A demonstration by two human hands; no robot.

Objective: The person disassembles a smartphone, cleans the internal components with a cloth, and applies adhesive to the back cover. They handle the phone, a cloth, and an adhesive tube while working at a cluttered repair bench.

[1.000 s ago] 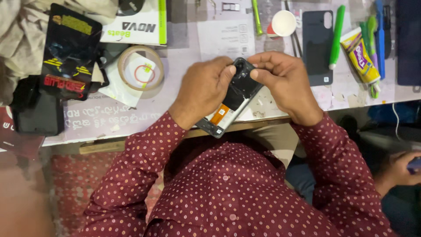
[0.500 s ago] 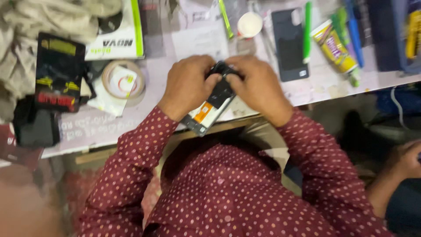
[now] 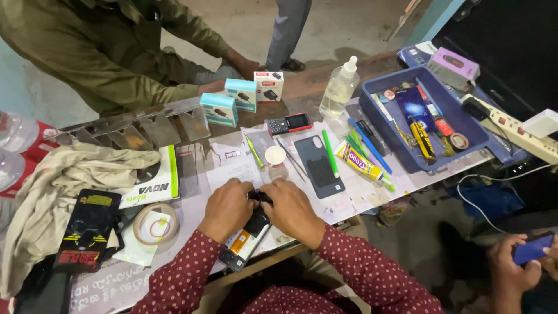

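While knuckles arch upward, both hands, left [image 3: 228,208] and right [image 3: 292,210], curled tight around the opened phone [image 3: 249,237].

Top end of the opened phone [image 3: 249,235] is buried under the left hand [image 3: 228,209] and right hand [image 3: 292,210], so you can't see what the fingertips are actually pinching up there. The phone's innards are too small to make out beyond an orange patch. The person in olive [image 3: 116,52] across the bench is chopped off by the top edge. Someone else's hands with a lit phone [image 3: 532,249] get cut at the right edge. The clear bottles [image 3: 14,139] run off the left edge. Stuff in the blue tray [image 3: 465,145] is a jumble, mostly unidentifiable.
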